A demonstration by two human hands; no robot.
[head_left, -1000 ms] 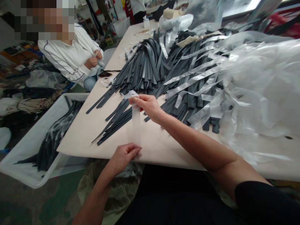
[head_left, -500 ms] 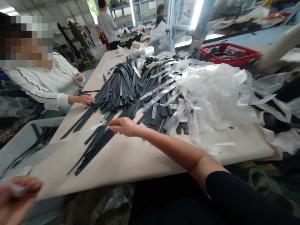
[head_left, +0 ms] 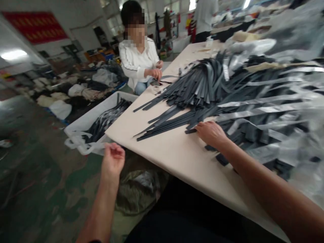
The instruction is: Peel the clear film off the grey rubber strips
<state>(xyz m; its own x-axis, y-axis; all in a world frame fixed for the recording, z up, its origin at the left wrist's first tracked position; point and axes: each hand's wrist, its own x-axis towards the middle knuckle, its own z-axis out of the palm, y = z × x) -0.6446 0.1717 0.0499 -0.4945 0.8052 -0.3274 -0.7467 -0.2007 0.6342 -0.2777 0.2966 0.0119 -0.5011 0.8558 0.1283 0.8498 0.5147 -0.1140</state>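
Observation:
My left hand (head_left: 113,158), fingers curled, is beside the white bin at the table's near left corner. A white plastic strip (head_left: 95,147) runs from its fingers over the bin's edge. My right hand (head_left: 210,134) is at the front of the pile, its fingertips pinched on the end of a dark strip (head_left: 191,131). A large heap of dark grey strips (head_left: 199,84) fans out over the table. Several strips (head_left: 164,125) lie side by side to the left of my right hand. Glossy white plastic strips (head_left: 263,109) cover the heap's right part.
Dark strips (head_left: 108,118) lie in the white bin (head_left: 72,130) left of the beige table (head_left: 172,153). Across the table, a person in a white top (head_left: 139,64) has a hand near the table edge. Another person (head_left: 204,15) stands behind. A sack (head_left: 139,192) is below the table.
The view has swung left, bringing the bin and floor into sight. My right hand has moved to a strip end nearer the pile's front. The co-worker's hand has drawn away from the strips.

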